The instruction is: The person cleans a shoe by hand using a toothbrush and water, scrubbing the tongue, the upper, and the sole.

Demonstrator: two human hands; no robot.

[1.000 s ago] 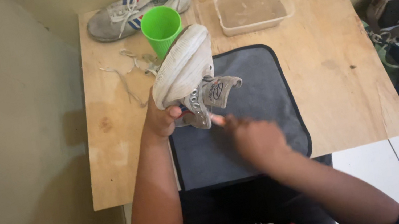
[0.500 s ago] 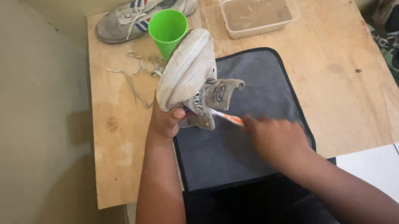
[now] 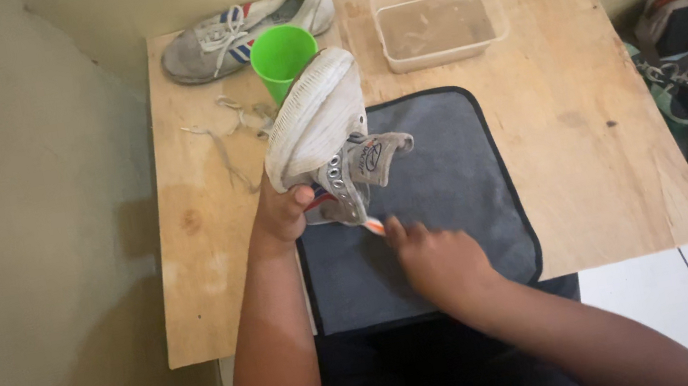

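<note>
currently a worn white sneaker [image 3: 316, 128] is held up by the left hand [image 3: 281, 216], sole turned upward and toe pointing toward 1 o'clock, above the dark grey mat [image 3: 421, 208] at the middle of the plywood table [image 3: 596, 141]. the left fingers are wrapped around its heel end. the right hand [image 3: 437, 259], at 5 o'clock from the shoe, is closed around a thin orange-and-white brush handle [image 3: 373, 225], its tip set against the shoe's side near the eyelets. the laces [image 3: 227, 133] are already out, lying loose on the wood at 10 o'clock; scrubbing is judged to be under way and unfinished, since the canvas looks grey and soiled. the second sneaker [image 3: 242, 28], laced and striped, lies untouched at 11 o'clock. a smooth green plastic cup [image 3: 282, 56] stands just behind the raised shoe, and a clear rectangular tub [image 3: 436, 21] of murky water sits at 1 o'clock.
</note>
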